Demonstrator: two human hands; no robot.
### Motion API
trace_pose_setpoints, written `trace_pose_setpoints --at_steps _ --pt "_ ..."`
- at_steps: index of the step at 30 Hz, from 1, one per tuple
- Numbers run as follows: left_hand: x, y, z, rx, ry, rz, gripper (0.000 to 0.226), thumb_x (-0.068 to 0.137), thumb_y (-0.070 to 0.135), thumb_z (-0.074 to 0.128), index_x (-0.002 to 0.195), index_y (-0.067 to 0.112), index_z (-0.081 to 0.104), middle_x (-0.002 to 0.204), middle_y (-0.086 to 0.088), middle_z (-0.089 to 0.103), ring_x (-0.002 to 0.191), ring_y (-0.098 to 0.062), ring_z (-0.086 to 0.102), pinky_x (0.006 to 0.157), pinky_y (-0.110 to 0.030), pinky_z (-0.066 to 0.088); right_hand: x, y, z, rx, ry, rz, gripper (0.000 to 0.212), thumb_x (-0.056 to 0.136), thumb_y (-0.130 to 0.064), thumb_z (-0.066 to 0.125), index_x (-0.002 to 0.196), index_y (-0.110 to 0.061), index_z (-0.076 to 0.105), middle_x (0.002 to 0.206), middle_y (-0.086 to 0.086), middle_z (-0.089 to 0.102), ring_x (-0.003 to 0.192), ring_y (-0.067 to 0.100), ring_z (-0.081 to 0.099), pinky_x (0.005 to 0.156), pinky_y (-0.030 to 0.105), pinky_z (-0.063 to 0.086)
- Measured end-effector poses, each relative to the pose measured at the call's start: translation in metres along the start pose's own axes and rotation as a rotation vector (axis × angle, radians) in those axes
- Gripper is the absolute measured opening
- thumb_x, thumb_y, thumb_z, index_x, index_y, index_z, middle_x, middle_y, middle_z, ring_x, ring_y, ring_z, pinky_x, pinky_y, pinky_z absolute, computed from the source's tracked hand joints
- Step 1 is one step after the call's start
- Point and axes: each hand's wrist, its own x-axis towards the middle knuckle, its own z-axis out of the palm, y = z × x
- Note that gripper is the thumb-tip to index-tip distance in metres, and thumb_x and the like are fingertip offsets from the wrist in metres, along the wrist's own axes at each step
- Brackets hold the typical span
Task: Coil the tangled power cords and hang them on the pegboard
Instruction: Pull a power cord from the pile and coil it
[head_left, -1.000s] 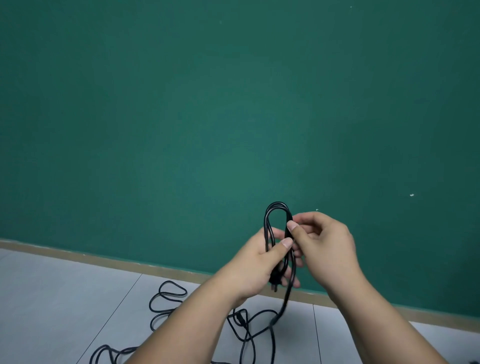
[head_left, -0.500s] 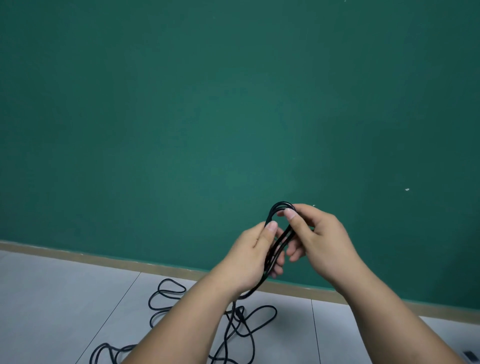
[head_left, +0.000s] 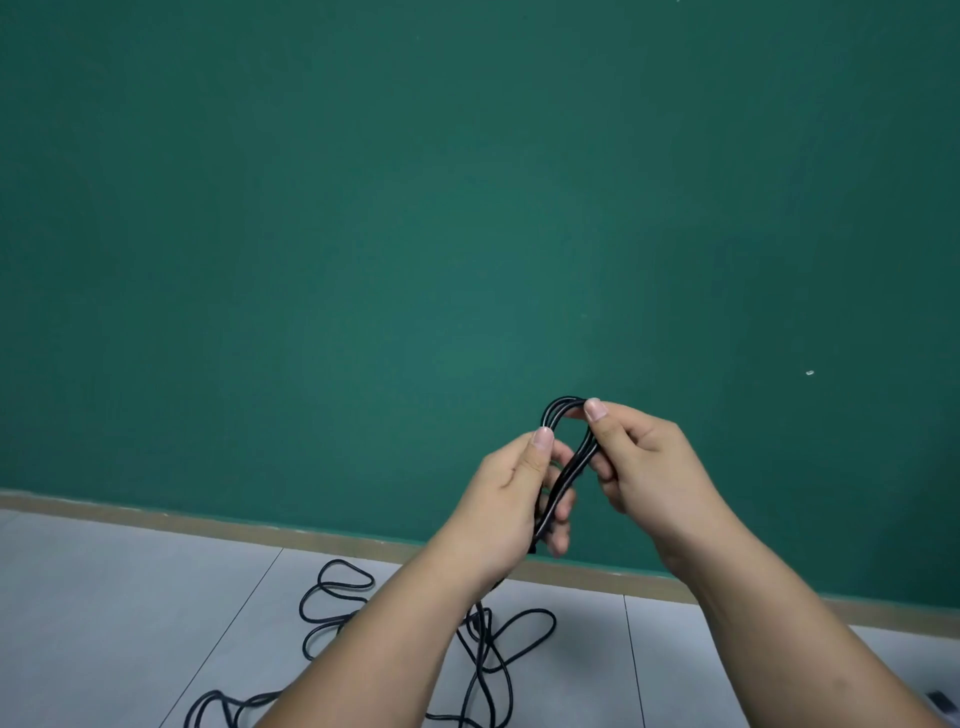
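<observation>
The left hand (head_left: 506, 499) grips the cord (head_left: 569, 475) loops low, the right hand (head_left: 649, 467) pinches their top at five o'clock, likely so they can't spring apart; its slack lies tangled on the floor (head_left: 104, 597) toward seven

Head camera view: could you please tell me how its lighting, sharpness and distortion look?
Head view: soft, even light, no hard shadows; the green wall darkens toward the corners; the left hand, right hand and coiled cord are sharp, with a faint sheen on the cord; the skirting runs slanted and slightly bowed, typical wide-angle.
</observation>
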Motion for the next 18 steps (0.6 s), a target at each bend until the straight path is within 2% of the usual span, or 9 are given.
trace_pose_setpoints --at_steps 2,4,6,9,12,15,18 --pt "-0.001 0.001 -0.001 0.001 -0.016 0.012 0.049 0.113 0.040 0.035 0.109 -0.004 0.056 0.074 -0.012 0.064 0.061 -0.029 0.065 0.063 -0.036 0.057 -0.002 -0.001 0.002 -0.004 0.007 -0.008 0.033 0.109 -0.045 0.052 0.091 -0.035 0.079 0.065 0.003 0.043 0.051 0.012 0.034 0.048 0.023 0.032" --pt "-0.002 0.002 -0.002 0.000 -0.040 0.009 0.048 0.115 0.034 0.035 0.112 -0.008 0.057 0.088 -0.019 0.072 0.079 -0.032 0.074 0.078 -0.042 0.060 -0.004 -0.002 0.004 -0.024 0.015 -0.037 0.036 0.109 -0.042 0.054 0.080 -0.034 0.073 0.063 0.003 0.047 0.049 0.014 0.040 0.048 0.023 0.036" --pt "-0.004 0.003 -0.004 -0.026 -0.066 -0.025 0.046 0.115 0.032 0.035 0.117 -0.010 0.055 0.099 -0.025 0.074 0.090 -0.036 0.076 0.085 -0.043 0.061 -0.004 -0.002 0.004 -0.068 0.022 -0.068 0.032 0.108 -0.040 0.055 0.084 -0.032 0.074 0.061 -0.001 0.051 0.049 0.015 0.045 0.048 0.025 0.040" --pt "-0.006 0.003 -0.005 -0.076 -0.091 -0.091 0.042 0.116 0.030 0.035 0.121 -0.007 0.055 0.095 -0.021 0.072 0.087 -0.037 0.075 0.081 -0.041 0.062 -0.001 0.002 -0.002 -0.316 0.061 -0.143 0.024 0.106 -0.046 0.055 0.100 -0.043 0.078 0.062 -0.006 0.060 0.053 0.006 0.049 0.052 0.021 0.040" --pt "-0.005 0.002 -0.006 -0.083 -0.092 -0.122 0.037 0.115 0.033 0.038 0.116 0.005 0.063 0.086 -0.010 0.064 0.072 -0.026 0.066 0.070 -0.038 0.058 -0.003 0.003 -0.001 -0.368 0.094 -0.195 0.020 0.105 -0.046 0.057 0.105 -0.048 0.077 0.064 -0.009 0.063 0.056 0.002 0.053 0.055 0.018 0.040" --pt "-0.006 0.002 -0.003 -0.081 -0.077 -0.136 0.036 0.115 0.038 0.037 0.108 0.015 0.064 0.074 0.002 0.049 0.059 -0.014 0.045 0.057 -0.032 0.050 -0.005 0.004 0.004 -0.335 0.091 -0.239 0.019 0.106 -0.038 0.060 0.100 -0.044 0.077 0.063 -0.014 0.064 0.060 0.003 0.059 0.059 0.017 0.043" --pt "-0.005 0.000 0.002 0.043 0.016 -0.137 0.036 0.115 0.040 0.036 0.102 0.013 0.057 0.064 0.006 0.042 0.052 -0.012 0.036 0.050 -0.029 0.044 0.000 0.009 0.007 -0.406 0.063 -0.229 0.025 0.108 -0.038 0.056 0.090 -0.036 0.073 0.065 -0.009 0.063 0.061 0.010 0.054 0.061 0.028 0.044"
